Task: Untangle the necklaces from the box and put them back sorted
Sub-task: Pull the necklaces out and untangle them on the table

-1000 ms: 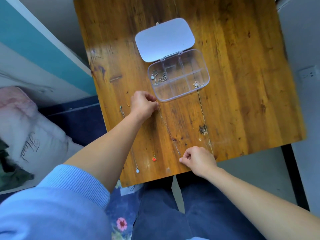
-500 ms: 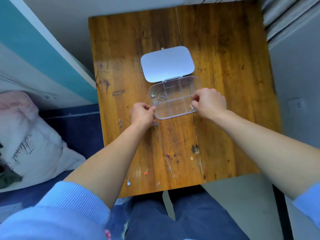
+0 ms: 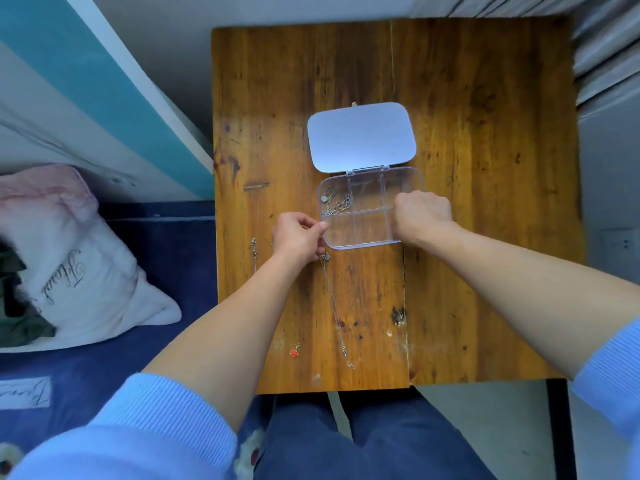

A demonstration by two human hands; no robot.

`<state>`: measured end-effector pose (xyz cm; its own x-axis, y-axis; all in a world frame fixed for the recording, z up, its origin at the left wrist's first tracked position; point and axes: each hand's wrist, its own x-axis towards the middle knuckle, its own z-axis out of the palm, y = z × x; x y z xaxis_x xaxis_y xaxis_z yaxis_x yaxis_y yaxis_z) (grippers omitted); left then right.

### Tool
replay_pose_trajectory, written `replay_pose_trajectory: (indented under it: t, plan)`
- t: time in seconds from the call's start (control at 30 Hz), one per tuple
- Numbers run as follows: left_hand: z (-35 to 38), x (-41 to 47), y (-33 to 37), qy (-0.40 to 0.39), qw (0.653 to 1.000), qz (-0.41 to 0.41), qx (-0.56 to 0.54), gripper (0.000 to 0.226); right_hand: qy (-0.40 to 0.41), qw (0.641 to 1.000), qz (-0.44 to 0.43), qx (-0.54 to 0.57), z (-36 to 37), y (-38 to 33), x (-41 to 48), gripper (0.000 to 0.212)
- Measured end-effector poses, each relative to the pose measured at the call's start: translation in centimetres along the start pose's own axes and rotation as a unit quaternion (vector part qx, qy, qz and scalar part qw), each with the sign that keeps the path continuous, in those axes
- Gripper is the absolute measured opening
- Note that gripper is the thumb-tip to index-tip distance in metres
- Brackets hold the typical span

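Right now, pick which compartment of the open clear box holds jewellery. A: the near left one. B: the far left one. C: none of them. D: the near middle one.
B: a silver tangle of chain lies in the far left compartment of the clear box, while the near left and near middle compartments look bare; the right end is hidden under the right hand.
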<state>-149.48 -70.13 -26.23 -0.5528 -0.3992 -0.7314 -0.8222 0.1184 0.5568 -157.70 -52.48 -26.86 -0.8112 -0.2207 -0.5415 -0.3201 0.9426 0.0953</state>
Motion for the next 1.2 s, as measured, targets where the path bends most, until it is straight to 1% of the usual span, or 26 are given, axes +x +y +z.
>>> replay_pose_trajectory:
  t: [0.1,0.2,0.3,0.4,0.47,0.53,0.57,0.63,0.67,0.73,0.8,0.87,0.93,1.0,1.03,1.1,1.2]
  plan:
    - [0.0,0.1,0.2,0.003,1.0,-0.003,0.006,0.016,0.026,0.996,0.027,0.08,-0.5,0.4,-0.5,0.019]
    - [0.0,0.1,0.3,0.008,1.0,0.0,0.02,0.016,0.046,0.971,0.071,0.222,-0.7,1.9,-1.9,0.013]
    - [0.1,0.0,0.4,0.012,0.999,0.011,0.041,0.018,0.031,0.912,0.099,0.396,-0.2,3.8,-3.7,0.003]
    - [0.1,-0.2,0.6,0.035,0.996,0.03,0.082,0.014,0.04,0.868,0.117,0.481,0.6,5.1,-5.4,0.008]
    - [0.3,-0.7,1.0,0.091,0.984,0.072,0.137,0.011,0.049,0.835,0.133,0.531,1.3,5.6,-6.4,0.01]
    - [0.9,-1.5,1.5,0.141,0.964,0.144,0.17,0.013,0.04,0.771,0.161,0.615,2.2,6.0,-7.2,0.009]
    - [1.5,-1.8,1.8,0.147,0.955,0.186,0.178,0.014,0.03,0.738,0.181,0.65,2.7,6.3,-7.5,0.009]
    - [3.1,-2.4,2.7,0.111,0.939,0.257,0.2,0.015,-0.004,0.683,0.217,0.698,3.6,6.8,-8.0,0.005]
    - [4.0,-2.6,3.1,0.076,0.932,0.282,0.216,0.016,-0.021,0.654,0.231,0.72,4.0,7.1,-8.3,0.004]
    - [5.9,-2.9,3.8,-0.003,0.912,0.317,0.259,0.021,-0.042,0.59,0.255,0.765,4.6,7.6,-8.8,0.009]
    - [7.8,-3.0,4.5,-0.07,0.875,0.351,0.325,0.027,-0.052,0.55,0.265,0.79,5.0,8.2,-9.4,0.012]
    - [9.6,-3.0,5.0,-0.121,0.828,0.387,0.387,0.036,-0.059,0.523,0.257,0.81,5.4,8.9,-10.0,0.013]
    - [11.2,-3.0,5.3,-0.154,0.782,0.416,0.436,0.043,-0.066,0.504,0.243,0.826,5.7,9.5,-10.4,0.015]
    - [12.3,-2.8,5.3,-0.162,0.755,0.433,0.465,0.038,-0.074,0.487,0.228,0.84,5.8,10.1,-10.6,0.017]
    - [12.6,-2.7,5.3,-0.16,0.749,0.438,0.471,0.033,-0.077,0.478,0.222,0.846,5.9,10.4,-10.8,0.018]
    - [12.7,-2.2,5.3,-0.154,0.747,0.443,0.472,0.025,-0.079,0.467,0.218,0.854,6.1,10.9,-11.0,0.019]
    - [12.1,-1.7,5.4,-0.167,0.767,0.43,0.445,0.023,-0.076,0.473,0.234,0.846,6.3,11.6,-11.3,0.019]
